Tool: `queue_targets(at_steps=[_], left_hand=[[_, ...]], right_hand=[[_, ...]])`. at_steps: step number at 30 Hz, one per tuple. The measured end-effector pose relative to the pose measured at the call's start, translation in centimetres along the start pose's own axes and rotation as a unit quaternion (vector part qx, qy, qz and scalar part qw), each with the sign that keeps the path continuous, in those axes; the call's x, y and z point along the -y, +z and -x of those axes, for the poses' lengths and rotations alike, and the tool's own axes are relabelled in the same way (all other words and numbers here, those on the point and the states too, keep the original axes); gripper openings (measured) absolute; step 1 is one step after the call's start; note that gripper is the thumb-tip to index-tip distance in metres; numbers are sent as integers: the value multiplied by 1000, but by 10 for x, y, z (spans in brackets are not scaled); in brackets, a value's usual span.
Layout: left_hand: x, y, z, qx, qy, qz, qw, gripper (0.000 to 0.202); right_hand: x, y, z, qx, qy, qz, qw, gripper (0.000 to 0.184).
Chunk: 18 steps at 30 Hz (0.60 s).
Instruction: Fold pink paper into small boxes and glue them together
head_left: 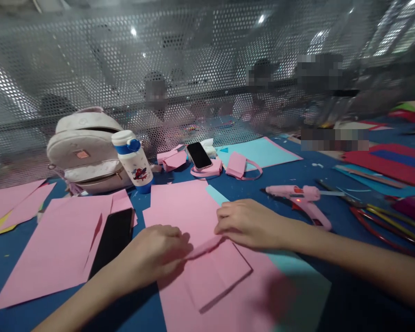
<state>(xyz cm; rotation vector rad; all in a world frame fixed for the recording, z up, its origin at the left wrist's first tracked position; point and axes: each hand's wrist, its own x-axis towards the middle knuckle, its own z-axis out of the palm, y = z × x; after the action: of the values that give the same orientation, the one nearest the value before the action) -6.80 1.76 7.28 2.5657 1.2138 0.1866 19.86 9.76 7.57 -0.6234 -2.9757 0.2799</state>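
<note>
My left hand (159, 252) and my right hand (247, 223) pinch opposite ends of the raised top edge of a folded pink paper piece (216, 276). Its lower part lies flat toward me, with a crease down the middle. Underneath are a pink sheet (180, 203) and a light blue sheet (304, 276). My fingertips are partly hidden behind the knuckles. Beyond my right hand rests a pink glue gun (300, 192) with a small lit light. A black phone (112, 237) lies left of my left wrist, on another pink sheet (58, 240).
A white backpack (86, 147) and a white-and-blue bottle (133, 161) stand behind, before a perforated metal screen (200, 60). Small pink paper bags (237, 165) and a second phone (198, 155) lie at the back. Scissors (383, 226) lie at right. People show behind the screen.
</note>
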Motion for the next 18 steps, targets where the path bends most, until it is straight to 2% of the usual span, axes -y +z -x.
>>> queue_targets(at_steps=[3, 6, 9, 12, 15, 18], left_hand=[[-1, 2, 1, -45, -45, 25, 998, 18], [-1, 0, 3, -131, -66, 55, 988, 14], [-4, -2, 5, -246, -10, 44, 968, 14], [-13, 0, 7, -326, 71, -48, 941, 14], [-26, 6, 8, -349, 131, -132, 918, 10], [-37, 10, 7, -324, 179, -136, 919, 10]], right_hand=[[5, 3, -3, -38, 40, -53, 997, 27], [9, 6, -5, -84, 84, -167, 979, 29], [11, 6, -7, -141, 112, -254, 950, 29], [11, 7, -8, -203, 100, -265, 937, 29], [11, 8, -8, -234, 59, -282, 928, 29], [11, 10, -8, -234, 42, -329, 914, 28]])
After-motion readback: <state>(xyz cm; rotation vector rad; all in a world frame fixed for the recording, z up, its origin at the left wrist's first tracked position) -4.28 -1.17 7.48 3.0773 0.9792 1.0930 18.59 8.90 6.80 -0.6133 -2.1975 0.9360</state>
